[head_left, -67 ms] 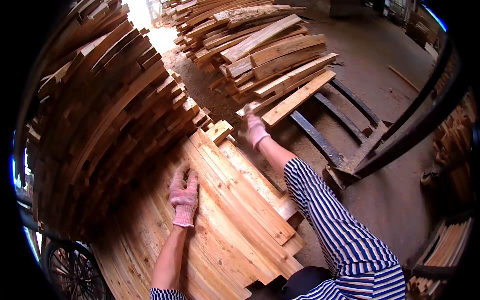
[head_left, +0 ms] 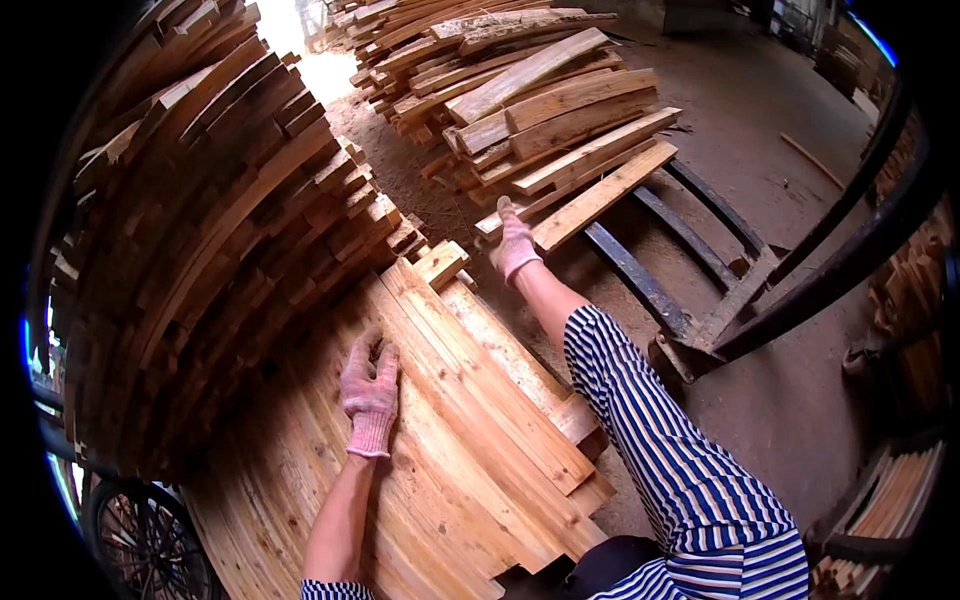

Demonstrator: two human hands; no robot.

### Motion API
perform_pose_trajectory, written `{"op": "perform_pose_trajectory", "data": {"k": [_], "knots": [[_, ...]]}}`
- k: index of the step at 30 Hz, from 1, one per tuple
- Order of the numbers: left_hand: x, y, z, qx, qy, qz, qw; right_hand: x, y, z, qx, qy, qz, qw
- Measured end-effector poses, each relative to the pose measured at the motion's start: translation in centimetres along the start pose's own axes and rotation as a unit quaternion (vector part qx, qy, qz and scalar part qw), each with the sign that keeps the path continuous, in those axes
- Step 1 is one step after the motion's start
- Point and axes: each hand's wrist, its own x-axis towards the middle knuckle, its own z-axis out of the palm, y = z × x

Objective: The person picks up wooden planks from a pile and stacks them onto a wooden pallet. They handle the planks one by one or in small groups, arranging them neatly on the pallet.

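Right hand (head_left: 515, 243) grips plank (head_left: 600, 197) angling up-right, away from person.

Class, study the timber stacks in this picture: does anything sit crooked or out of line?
Yes. The far plank pile is loosely heaped, its boards fanned at differing angles. The right hand reaches to its lowest plank. The left hand rests on the near stack, whose boards lie parallel.

Pale plank (head_left: 600, 197) on far pile, near end touched; flat plank stack (head_left: 470, 440) underhand.
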Motion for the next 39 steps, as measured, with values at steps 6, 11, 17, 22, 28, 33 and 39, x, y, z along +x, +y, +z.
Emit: {"op": "perform_pose_trajectory", "data": {"k": [6, 11, 17, 22, 28, 33, 39], "knots": [[-1.1, -0.8, -2.5, -0.009, 0.013, -0.038, 0.999, -6.5, -4.0, 4.3, 0.098, 0.078, -0.03, 0.992], [-1.1, -0.2, -2.8, 0.044, 0.02, -0.011, 0.999, -19.8, -10.1, -0.4, 0.015, 0.076, -0.003, 0.997], [-0.6, -0.1, -1.7, 0.041, 0.006, 0.012, 0.999, -21.8, -8.4, -5.3, -0.413, 0.205, -0.021, 0.887], [-0.8, -1.8, -3.4, 0.024, 0.021, 0.007, 0.999, -10.0, -7.6, -3.1, -0.289, 0.211, -0.035, 0.933], [-0.8, -1.6, -2.7, 0.042, 0.003, 0.017, 0.999, -4.3, -4.8, -2.9, -0.019, 0.181, 0.05, 0.982], [-1.0, -0.2, -1.4, 0.042, -0.012, 0.028, 0.999, -7.8, -6.2, -3.8, 0.056, 0.178, -0.073, 0.98], [-0.4, -2.5, -4.3, 0.069, 0.048, -0.001, 0.996, -24.9, -9.0, -4.8, 0.004, 0.018, 0.022, 1.0]]}}
